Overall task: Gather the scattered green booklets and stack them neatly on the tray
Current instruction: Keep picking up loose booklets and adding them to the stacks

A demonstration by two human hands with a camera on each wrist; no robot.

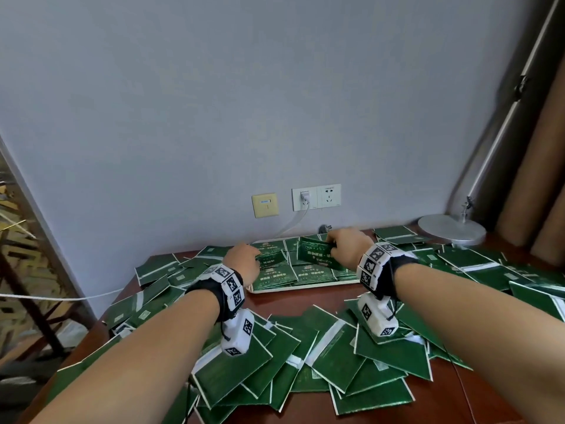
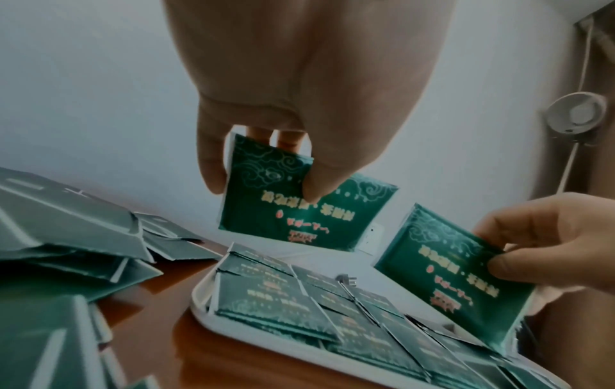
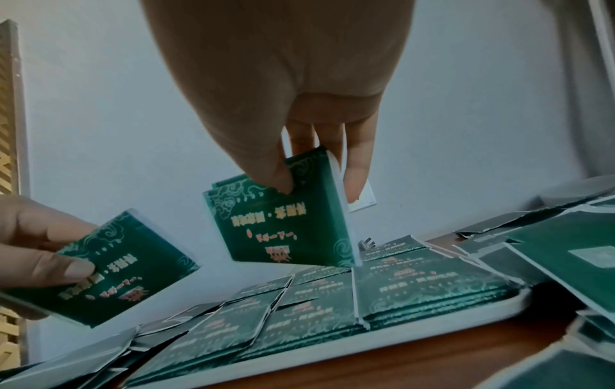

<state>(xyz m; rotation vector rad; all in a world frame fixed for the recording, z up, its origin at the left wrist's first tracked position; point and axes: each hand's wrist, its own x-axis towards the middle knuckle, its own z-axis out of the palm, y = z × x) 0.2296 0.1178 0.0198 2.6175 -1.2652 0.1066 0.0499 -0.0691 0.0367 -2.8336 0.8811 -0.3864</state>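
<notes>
Fingers (image 2: 213,168) of the left hand (image 1: 244,261) pinch one thin green booklet (image 2: 299,208) by its top corner, thumb in front and the rest behind. It hangs tilted above the tray (image 2: 199,297). Its shiny cover has pale swirly clouds and gold and red print. The right hand (image 1: 348,247) pinches a second booklet (image 3: 283,218) the same way, by an upper corner, with its white page edge showing along one side. This one also hangs above the tray, and its low corner looks very close to the flat ones below; I cannot tell if it touches.

That tray is white and smooth with round corners. It sits on the brown wooden desk (image 1: 305,301) near the wall. Rows of flat green booklets (image 3: 416,289) lie in it, overlapping a little. Many more loose booklets (image 1: 336,356) lie in messy heaps all around the tray. Most show plain dark green backs with white edges.
</notes>
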